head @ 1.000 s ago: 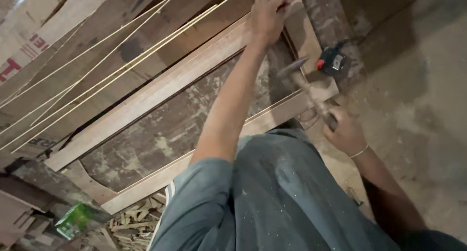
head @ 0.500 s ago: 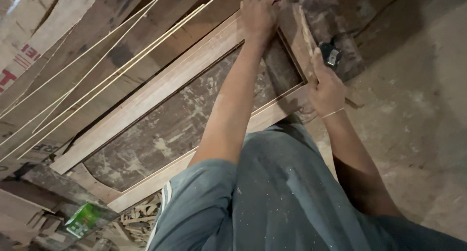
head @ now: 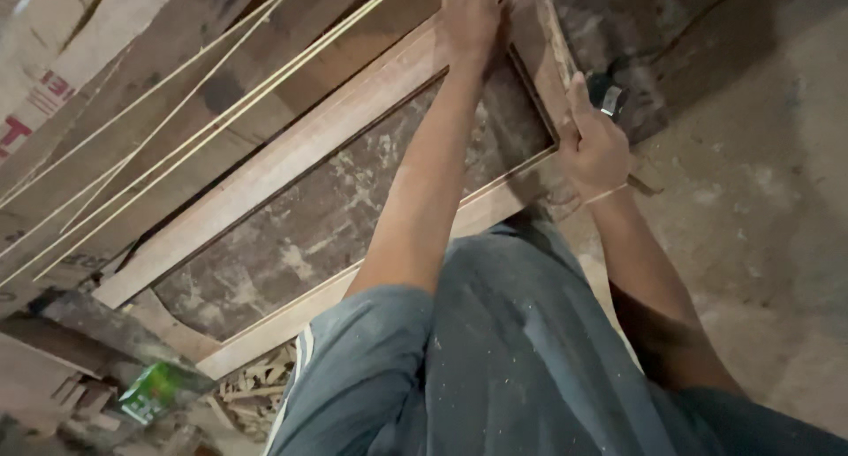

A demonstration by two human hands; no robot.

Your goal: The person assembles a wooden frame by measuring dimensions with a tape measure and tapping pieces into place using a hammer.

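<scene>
A rectangular wooden frame (head: 291, 155) lies on the dusty floor in front of me. My left hand (head: 473, 19) reaches out to its far right corner and grips the wood there; the fingertips are cut off by the top edge of the view. At the near right corner, my right hand (head: 596, 147) clasps the short end rail (head: 543, 49), with the thumb pointing up along it. A small dark tool with a metal part (head: 609, 98) lies on the floor just behind that hand. A brown stick-like handle (head: 647, 180) pokes out beside my right wrist.
Several thin pale strips (head: 221, 111) lean across boards at the upper left, near cardboard boxes (head: 53, 85). A green packet (head: 155, 390) and wood scraps (head: 256, 390) lie at the lower left. My knee in grey trousers (head: 495, 359) fills the bottom. Concrete floor (head: 777, 200) spreads right.
My right hand held a hammer a second ago; it has since let it go and moved up onto the frame's end rail. My left hand stays at the far corner.
</scene>
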